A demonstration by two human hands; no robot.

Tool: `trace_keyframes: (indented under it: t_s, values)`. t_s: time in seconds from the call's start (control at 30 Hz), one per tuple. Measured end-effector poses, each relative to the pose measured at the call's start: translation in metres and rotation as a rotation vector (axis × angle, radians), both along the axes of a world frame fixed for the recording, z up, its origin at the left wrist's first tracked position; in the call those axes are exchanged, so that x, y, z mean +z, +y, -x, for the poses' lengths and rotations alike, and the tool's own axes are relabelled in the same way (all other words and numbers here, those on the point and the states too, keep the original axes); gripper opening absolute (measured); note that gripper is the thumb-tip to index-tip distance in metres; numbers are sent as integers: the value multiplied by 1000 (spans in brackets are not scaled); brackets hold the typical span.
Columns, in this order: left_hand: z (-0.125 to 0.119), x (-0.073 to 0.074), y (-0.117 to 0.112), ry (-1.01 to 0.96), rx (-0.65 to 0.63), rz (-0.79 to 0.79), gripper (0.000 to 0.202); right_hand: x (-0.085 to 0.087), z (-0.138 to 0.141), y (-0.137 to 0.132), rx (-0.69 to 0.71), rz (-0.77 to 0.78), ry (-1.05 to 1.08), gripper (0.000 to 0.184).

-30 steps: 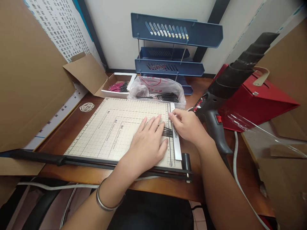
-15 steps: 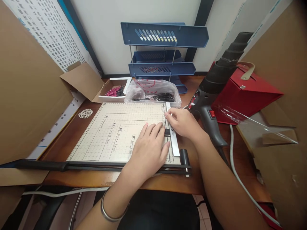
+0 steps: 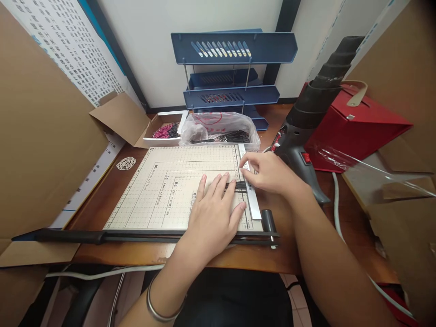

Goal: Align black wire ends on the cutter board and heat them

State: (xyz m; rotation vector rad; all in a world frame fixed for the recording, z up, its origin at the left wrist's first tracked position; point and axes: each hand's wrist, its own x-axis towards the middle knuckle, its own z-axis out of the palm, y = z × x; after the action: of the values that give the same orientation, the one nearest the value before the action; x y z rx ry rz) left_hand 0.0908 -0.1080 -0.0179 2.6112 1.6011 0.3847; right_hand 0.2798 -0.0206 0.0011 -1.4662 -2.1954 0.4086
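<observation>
A cream paper cutter [image 3: 136, 195] with printed size lines lies on the desk, its black blade arm [image 3: 71, 235] down along the near edge. My left hand [image 3: 216, 211] rests flat on the board, fingers spread over a small bunch of thin black wires [image 3: 240, 186]. The wires' right ends meet the white guide strip [image 3: 255, 206] on the board's right side; their left part is under my fingers. At that strip, just beyond the wires, my right hand [image 3: 269, 171] is curled with thumb and forefinger tips brought together. Anything between those tips is too small to make out.
Behind the cutter stand an open box of pink and black wires [image 3: 166, 131] and a plastic bag of black wires [image 3: 235, 136]. A blue tray rack [image 3: 231, 50] rises behind. A heat gun [image 3: 306, 113] and red box [image 3: 368, 129] flank the right; white loops [image 3: 126, 163] lie left.
My right hand has slid slightly along the guide, uncovering more of the wires' right ends. My left hand stays flat on the wires. The whole view has shifted a little.
</observation>
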Motion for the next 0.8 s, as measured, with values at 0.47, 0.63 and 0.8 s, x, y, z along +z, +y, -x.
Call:
trace_keyframes:
  t_s: [0.47,0.63,0.8]
  values:
    - [2,-3,0,28,-7,32,60,4,1,-5,121,123,-59,13]
    - [2,-2,1,30,-9,54,61,7,1,-5,115,135,-103,13]
    - [1,0,2,36,-35,84,63,10,3,-5,109,162,-132,14]
